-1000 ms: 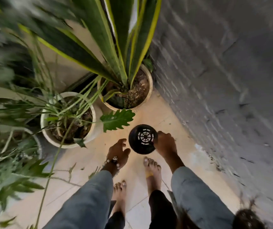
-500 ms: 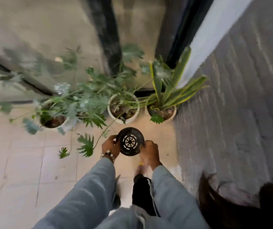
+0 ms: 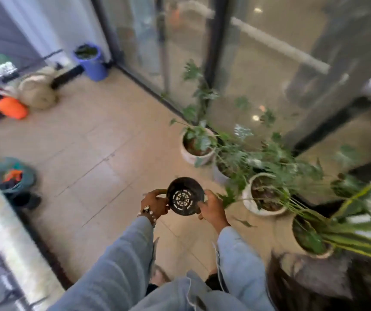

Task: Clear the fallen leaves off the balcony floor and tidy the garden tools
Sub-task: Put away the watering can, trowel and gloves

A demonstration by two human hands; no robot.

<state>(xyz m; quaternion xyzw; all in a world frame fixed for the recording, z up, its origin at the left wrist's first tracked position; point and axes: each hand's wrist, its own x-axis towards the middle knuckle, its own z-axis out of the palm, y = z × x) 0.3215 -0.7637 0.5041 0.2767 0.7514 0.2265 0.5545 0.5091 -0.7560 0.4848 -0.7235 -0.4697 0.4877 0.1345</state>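
Tidying is the step in hand by the look of it: an empty black plastic pot (image 3: pixel 185 202) is up off the floor, carried in front of the body at the near middle of the balcony, its slotted base turned towards the camera. Left hand (image 3: pixel 155 204) grips the pot's left rim, fingers curled round the edge and thumb over the top; right hand (image 3: pixel 211 209) clamps the right side the same way, so both hands are closed on the pot and nothing else. The tan tiled floor (image 3: pixel 94 149) spreads out to the left, and a single green leaf (image 3: pixel 244 222) lies on it just right of the right wrist. A row of white planters (image 3: pixel 263 198) runs along the glass on the right. Far left, a blue bucket (image 3: pixel 91 61) stands in the corner, with an orange container (image 3: pixel 11 107) and a teal basket (image 3: pixel 11 176) along the left edge. Next move, I judge, calls for picking a home for this pot, probably among that far-left clutter, then setting it down upright. That stray leaf will still want collecting.
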